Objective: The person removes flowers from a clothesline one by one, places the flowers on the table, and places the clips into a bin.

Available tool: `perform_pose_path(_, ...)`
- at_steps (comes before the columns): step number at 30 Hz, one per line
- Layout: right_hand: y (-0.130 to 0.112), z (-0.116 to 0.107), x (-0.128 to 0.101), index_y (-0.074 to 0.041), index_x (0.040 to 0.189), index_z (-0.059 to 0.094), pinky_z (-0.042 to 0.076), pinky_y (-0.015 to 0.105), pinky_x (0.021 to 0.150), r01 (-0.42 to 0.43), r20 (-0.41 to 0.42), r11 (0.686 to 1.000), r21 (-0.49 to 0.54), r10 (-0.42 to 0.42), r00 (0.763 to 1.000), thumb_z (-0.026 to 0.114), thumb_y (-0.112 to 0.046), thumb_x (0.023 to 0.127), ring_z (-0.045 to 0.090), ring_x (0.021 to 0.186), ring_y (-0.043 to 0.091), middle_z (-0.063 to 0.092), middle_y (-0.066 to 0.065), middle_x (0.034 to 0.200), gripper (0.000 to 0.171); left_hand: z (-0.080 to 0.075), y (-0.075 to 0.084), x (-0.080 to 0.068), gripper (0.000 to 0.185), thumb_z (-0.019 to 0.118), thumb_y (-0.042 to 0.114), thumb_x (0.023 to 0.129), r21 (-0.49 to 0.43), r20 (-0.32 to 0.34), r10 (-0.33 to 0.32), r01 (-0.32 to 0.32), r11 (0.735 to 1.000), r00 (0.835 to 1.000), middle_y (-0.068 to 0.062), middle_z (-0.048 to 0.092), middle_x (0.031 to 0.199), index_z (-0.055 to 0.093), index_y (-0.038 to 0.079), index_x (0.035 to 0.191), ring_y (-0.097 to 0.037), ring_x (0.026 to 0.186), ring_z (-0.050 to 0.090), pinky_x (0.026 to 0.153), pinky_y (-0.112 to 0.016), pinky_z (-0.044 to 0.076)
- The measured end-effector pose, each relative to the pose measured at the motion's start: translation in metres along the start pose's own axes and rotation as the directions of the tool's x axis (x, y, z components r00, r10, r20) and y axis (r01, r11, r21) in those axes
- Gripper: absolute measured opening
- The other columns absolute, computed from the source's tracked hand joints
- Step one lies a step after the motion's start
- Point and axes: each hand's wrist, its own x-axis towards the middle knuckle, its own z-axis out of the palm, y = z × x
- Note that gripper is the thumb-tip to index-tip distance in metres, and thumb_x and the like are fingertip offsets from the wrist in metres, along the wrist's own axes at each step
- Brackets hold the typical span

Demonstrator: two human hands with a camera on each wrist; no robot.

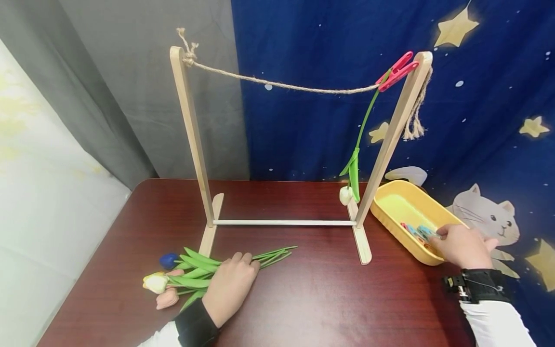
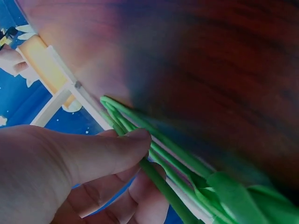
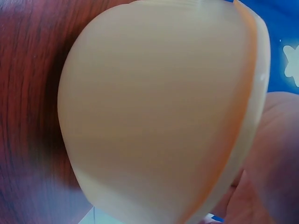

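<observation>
My left hand (image 1: 243, 267) lies on a bunch of artificial tulips (image 1: 191, 274) flat on the dark red table. In the left wrist view its thumb (image 2: 103, 151) and fingers pinch the green stems (image 2: 187, 163). My right hand (image 1: 440, 239) reaches into a yellow tray (image 1: 396, 207) and its fingertips are among several coloured clips (image 1: 416, 231); how they lie is hidden. The right wrist view is filled by the tray's outer wall (image 3: 159, 107). A white tulip (image 1: 346, 195) hangs head down from a pink clothespin (image 1: 396, 70) on the twine rope (image 1: 286, 86).
A wooden rack (image 1: 284, 222) with two uprights stands mid-table, and the rope runs between their tops. The tray sits just right of the rack's right foot. Behind hang a grey curtain and a blue starry backdrop (image 1: 312, 120). The table's left edge (image 1: 86, 260) is near the flower heads.
</observation>
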Motion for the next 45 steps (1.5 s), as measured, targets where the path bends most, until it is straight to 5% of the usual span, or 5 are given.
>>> perform_pose_path(17, 0.001, -0.003, -0.002, 0.015, 0.109, 0.07, 0.012, 0.089, 0.087, -0.003, 0.086, 1.0, -0.006, 0.004, 0.996, 0.076, -0.036, 0.095, 0.061, 0.09, 0.054, 0.074, 0.028, 0.097, 0.053, 0.007, 0.0, -0.007, 0.014, 0.083, 0.005, 0.079, 0.02, 0.006, 0.014, -0.014, 1.0, 1.0, -0.006, 0.061, 0.079, 0.071, 0.008, 0.086, -0.023, 0.071, 0.06, 0.055, -0.036, 0.052)
perform_pose_path(29, -0.005, -0.007, -0.003, 0.016, 0.119, 0.064, 0.015, 0.082, 0.083, 0.0, 0.059, 1.0, -0.018, 0.001, 0.998, 0.073, -0.035, 0.096, 0.063, 0.087, 0.049, 0.072, 0.029, 0.097, 0.056, 0.0, 0.0, -0.007, 0.018, 0.086, 0.003, 0.078, 0.014, 0.001, 0.023, -0.023, 1.0, 1.0, -0.005, 0.059, 0.079, 0.072, 0.009, 0.087, -0.021, 0.071, 0.058, 0.055, -0.033, 0.051)
perform_pose_path(38, -0.047, -0.053, -0.013, 0.01, 0.122, 0.065, 0.019, 0.076, 0.077, 0.118, -0.104, 0.991, -0.059, -0.124, 0.987, 0.076, -0.032, 0.097, 0.057, 0.095, 0.059, 0.069, 0.036, 0.11, 0.051, -0.026, -0.005, 0.014, 0.029, 0.087, -0.002, 0.076, -0.059, -0.105, 0.028, -0.035, 0.998, 0.994, -0.002, 0.06, 0.082, 0.074, 0.01, 0.099, -0.021, 0.074, 0.059, 0.056, -0.034, 0.052)
perform_pose_path(45, -0.089, -0.099, -0.017, 0.006, 0.123, 0.067, 0.02, 0.079, 0.079, 0.164, -0.218, 0.979, -0.117, -0.186, 0.958, 0.077, -0.032, 0.096, 0.056, 0.096, 0.06, 0.069, 0.036, 0.105, 0.048, -0.044, -0.016, 0.038, 0.041, 0.094, 0.015, 0.078, -0.151, -0.19, 0.005, -0.034, 0.988, 0.982, -0.002, 0.064, 0.091, 0.075, 0.011, 0.114, -0.024, 0.081, 0.064, 0.061, -0.035, 0.057)
